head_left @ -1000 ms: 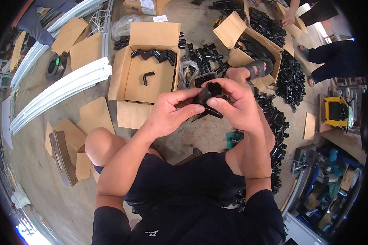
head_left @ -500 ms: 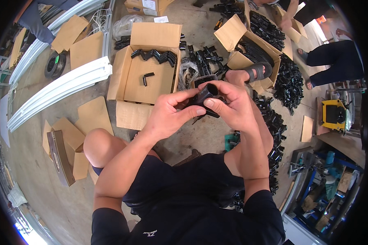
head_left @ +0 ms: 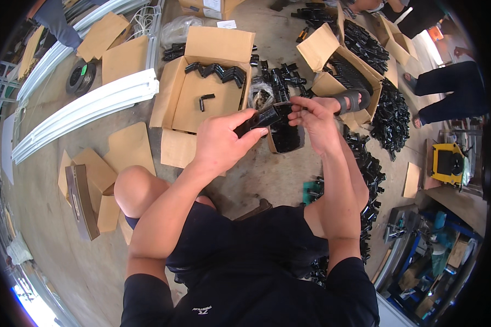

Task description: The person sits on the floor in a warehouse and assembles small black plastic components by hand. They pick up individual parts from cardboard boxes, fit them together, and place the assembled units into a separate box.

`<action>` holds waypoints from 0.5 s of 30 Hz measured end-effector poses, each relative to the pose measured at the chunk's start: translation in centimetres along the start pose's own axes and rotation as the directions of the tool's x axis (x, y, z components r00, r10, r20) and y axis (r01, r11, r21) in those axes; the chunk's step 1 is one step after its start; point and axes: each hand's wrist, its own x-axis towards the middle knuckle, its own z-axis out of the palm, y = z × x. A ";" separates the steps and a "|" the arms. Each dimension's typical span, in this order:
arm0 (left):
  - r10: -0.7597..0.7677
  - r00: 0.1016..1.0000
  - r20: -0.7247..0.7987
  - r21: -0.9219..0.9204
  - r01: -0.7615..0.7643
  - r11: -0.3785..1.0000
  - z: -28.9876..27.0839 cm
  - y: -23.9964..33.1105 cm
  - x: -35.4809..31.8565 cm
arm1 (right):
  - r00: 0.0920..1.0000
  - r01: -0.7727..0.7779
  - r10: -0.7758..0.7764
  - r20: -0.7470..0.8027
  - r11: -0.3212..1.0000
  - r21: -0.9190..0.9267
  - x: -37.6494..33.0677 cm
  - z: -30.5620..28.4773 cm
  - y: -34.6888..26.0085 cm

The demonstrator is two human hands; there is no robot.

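My left hand (head_left: 222,140) is closed around a black tubular pipe fitting (head_left: 265,117), its thumb on the near side and the fitting tilted up to the right. Close beside the fitting's far end is my right hand (head_left: 314,121), fingers bent and pinched together; whatever lies between them is too small to make out. Under both hands stands a small open box (head_left: 301,145) of tiny black parts. Beyond my left hand, an open cardboard box (head_left: 172,92) holds a row of black elbow-shaped fittings, with a single one apart from them.
Loose black fittings (head_left: 390,117) lie heaped to the right, beside another carton (head_left: 324,84) packed with them. White bent profiles (head_left: 93,111) and flattened cardboard (head_left: 128,147) are on the left. Another person's legs (head_left: 447,90) show at the right; a yellow-framed machine (head_left: 447,163) stands nearby.
My right hand has come off the fitting and moved right, its fingers now pinched. My left hand keeps the fitting, turned lower, and the small box of parts has come into view.
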 end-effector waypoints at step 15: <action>0.341 0.933 -0.118 0.605 -0.205 0.769 -0.1 0.0 -0.3 | 0.975 0.189 -0.215 -0.065 0.943 -0.273 -3.3 5.5 -4.3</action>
